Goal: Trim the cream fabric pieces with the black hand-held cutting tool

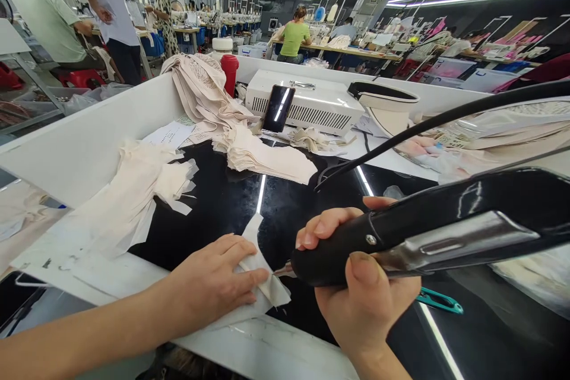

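Right hand [363,303]: is clenching a black handheld tool [436,214] with silver metal lever, its rear running out of frame. Left hand [218,276]: fingers are pressing a cream cloth piece [257,258], lying beneath and just past them, partly hidden. Tool's tip [282,271]: is pointing at it, contact being unclear. Beyond: layered cream cloth pieces [267,154] are lying stacked.

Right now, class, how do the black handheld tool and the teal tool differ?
The black tool is gripped in the right hand; the teal tool lies on the black tabletop. The black tool looks much bulkier than the visible part of the teal tool. Both are right of the left hand.
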The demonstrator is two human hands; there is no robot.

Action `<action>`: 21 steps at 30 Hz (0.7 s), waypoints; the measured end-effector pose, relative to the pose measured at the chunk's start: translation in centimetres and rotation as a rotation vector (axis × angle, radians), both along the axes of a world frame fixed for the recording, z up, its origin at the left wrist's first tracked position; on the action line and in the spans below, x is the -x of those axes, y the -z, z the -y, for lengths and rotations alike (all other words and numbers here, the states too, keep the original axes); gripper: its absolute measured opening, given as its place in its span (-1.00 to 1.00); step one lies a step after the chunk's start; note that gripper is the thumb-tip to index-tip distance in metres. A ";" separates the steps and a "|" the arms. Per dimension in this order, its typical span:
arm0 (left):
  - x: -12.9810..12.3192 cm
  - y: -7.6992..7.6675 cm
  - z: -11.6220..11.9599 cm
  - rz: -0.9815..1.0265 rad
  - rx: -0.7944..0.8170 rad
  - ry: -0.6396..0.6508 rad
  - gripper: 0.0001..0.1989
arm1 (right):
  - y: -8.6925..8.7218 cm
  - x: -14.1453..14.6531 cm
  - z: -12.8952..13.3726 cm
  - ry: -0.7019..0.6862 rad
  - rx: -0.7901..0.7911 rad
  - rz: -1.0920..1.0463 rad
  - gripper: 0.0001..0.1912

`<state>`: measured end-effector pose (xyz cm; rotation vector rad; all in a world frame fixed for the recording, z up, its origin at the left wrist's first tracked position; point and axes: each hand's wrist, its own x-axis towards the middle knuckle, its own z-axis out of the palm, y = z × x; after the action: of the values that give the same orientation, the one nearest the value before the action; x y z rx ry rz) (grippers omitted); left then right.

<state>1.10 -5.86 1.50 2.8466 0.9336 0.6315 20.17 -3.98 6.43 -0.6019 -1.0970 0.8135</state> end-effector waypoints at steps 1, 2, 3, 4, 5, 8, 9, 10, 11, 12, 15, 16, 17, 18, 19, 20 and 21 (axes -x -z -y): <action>0.0 0.0 0.0 -0.001 0.006 -0.002 -0.67 | -0.1 0.0 -0.1 -0.004 0.002 -0.006 -0.57; 0.0 0.0 0.0 0.000 0.010 -0.003 -0.66 | -0.2 0.1 -0.2 -0.004 0.003 -0.013 -0.57; -0.1 0.0 0.0 0.004 0.012 -0.003 -0.67 | -0.3 0.1 -0.4 -0.002 0.003 -0.019 -0.57; -0.1 0.0 0.0 0.010 0.012 0.000 -0.67 | -0.4 0.2 -0.5 0.004 0.000 -0.026 -0.56; -0.2 0.0 -0.1 0.015 0.011 0.002 -0.67 | -0.4 0.3 -0.7 0.009 -0.003 -0.031 -0.56; -0.3 0.2 -0.1 0.024 0.011 0.003 -0.65 | -0.3 0.7 -1.1 0.018 -0.010 -0.030 -0.57; -0.4 0.2 -0.1 0.026 0.016 0.002 -0.64 | -0.2 0.8 -1.2 0.015 -0.009 -0.026 -0.58; -0.4 0.3 -0.1 0.028 0.021 -0.001 -0.63 | -0.1 0.8 -1.2 0.011 -0.006 -0.023 -0.59; -0.4 0.3 -0.1 0.032 0.026 -0.005 -0.62 | 0.0 0.9 -1.2 0.008 -0.001 -0.020 -0.60; -0.5 0.4 0.0 0.035 0.030 -0.010 -0.62 | 0.0 0.9 -1.2 0.007 0.004 -0.018 -0.61; -0.5 0.6 0.0 0.041 0.040 -0.019 -0.62 | -0.1 1.0 -1.3 0.013 0.014 -0.020 -0.64; -0.5 0.7 0.0 0.041 0.042 -0.022 -0.63 | -0.1 1.1 -1.4 0.014 0.014 -0.026 -0.64; -0.5 0.7 0.0 0.039 0.044 -0.025 -0.64 | -0.2 1.2 -1.5 0.014 0.011 -0.032 -0.63; -0.5 0.8 0.0 0.038 0.042 -0.028 -0.64 | -0.2 1.3 -1.7 0.012 0.003 -0.039 -0.61; -0.6 0.8 0.0 0.037 0.037 -0.030 -0.65 | -0.1 1.3 -1.8 0.011 -0.005 -0.043 -0.60; -0.6 0.8 0.0 0.037 0.031 -0.032 -0.65 | -0.1 1.4 -2.0 0.010 -0.010 -0.044 -0.58; -0.7 0.8 0.1 0.037 0.023 -0.033 -0.65 | 0.0 1.5 -2.1 0.009 -0.012 -0.041 -0.56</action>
<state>1.84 -5.96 0.67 2.7952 0.9774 0.6707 18.68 -1.90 6.41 -0.5777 -1.0599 0.8077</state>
